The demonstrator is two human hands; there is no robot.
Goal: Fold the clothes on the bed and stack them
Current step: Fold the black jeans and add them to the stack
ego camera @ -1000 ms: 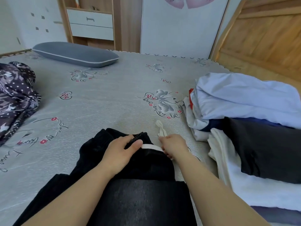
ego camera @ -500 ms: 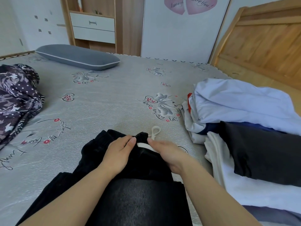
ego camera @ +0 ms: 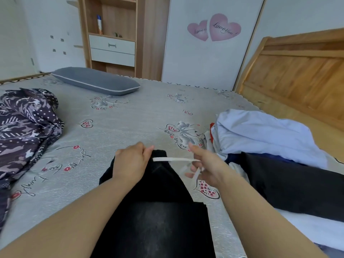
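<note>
Head view: we see both bare forearms reaching forward over a grey printed bed sheet [ego camera: 130, 127] with heart and flower motifs.

A black soft fabric garment [ego camera: 154, 211] lies on the bed right in front of us, running from the bottom edge up to its waistband between the hands. A flat white drawstring [ego camera: 176, 159] comes out of the waistband and is stretched taut, roughly level, toward the right.

Left hand [ego camera: 131, 162]: fingers curled, gripping the black waistband at its top edge, just where the drawstring exits.

Right hand [ego camera: 204, 164]: fingers pinch the far end of the drawstring; the loose white tail hangs below the fingers. This hand is motion-blurred, so exact finger placement is unclear.

To the right, a pile of clothes sits on the bed: a pale blue crumpled shirt [ego camera: 260, 133] on top at the back, a dark charcoal folded garment [ego camera: 297, 187] in front of it, white fabric [ego camera: 312, 231] underneath. The pile is near the right hand, not touching it.

At the left edge, a dark purple patterned quilt [ego camera: 26, 131] is bunched up, well apart from the black garment. A long grey pillow with white piping [ego camera: 95, 83] lies at the far side of the bed.

Behind: a wooden shelf unit with white drawers [ego camera: 111, 49], two pink heart wall stickers [ego camera: 214, 27], and a wooden headboard [ego camera: 297, 75] on the right.
</note>
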